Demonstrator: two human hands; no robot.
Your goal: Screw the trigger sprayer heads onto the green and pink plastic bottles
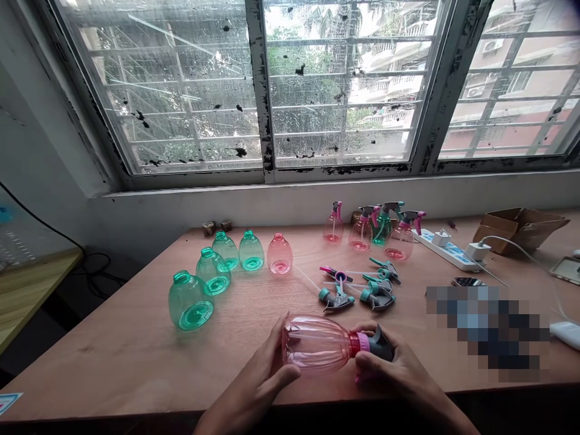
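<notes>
A pink ribbed plastic bottle [317,344] lies on its side near the front edge of the wooden table [113,356]. My left hand [265,371] wraps round its base end. My right hand [385,365] is closed on the grey trigger spray head [378,344] sitting on the bottle's pink neck collar. Beyond my hands lie several loose spray heads [357,287] with thin dip tubes.
Several empty green bottles [212,272] and one pink bottle [279,255] stand at the left. Assembled spray bottles [376,229] stand near the window wall. A power strip [446,249], a cardboard box [519,226] and a phone [466,282] sit at the right.
</notes>
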